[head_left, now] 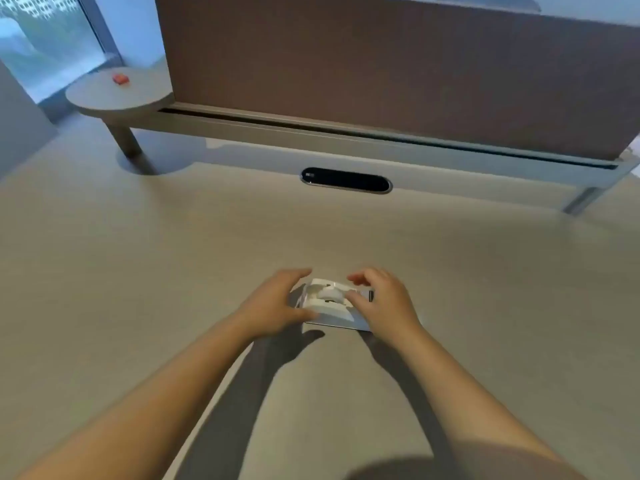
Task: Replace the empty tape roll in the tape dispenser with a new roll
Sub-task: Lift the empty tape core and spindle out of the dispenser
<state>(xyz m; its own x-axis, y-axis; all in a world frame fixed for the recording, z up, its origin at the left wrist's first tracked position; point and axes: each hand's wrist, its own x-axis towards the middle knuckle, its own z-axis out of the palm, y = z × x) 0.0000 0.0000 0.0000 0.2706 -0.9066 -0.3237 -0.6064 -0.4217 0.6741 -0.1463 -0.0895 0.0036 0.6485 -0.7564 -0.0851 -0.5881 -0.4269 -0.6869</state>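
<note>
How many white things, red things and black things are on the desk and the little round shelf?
White: 1, the tape dispenser between the left hand and right hand
Red: 1, a small object on the round shelf
Black: 1, the oval cable port
Total: 3

Glossy white plastic tape dispenser (332, 306) on a matt, smooth beige desk (173, 271); brown cloth-like partition panel (381, 64) behind.

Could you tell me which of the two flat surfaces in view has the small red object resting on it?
The small round side table at far left holds the red object; the desk carries the tape dispenser.
</note>
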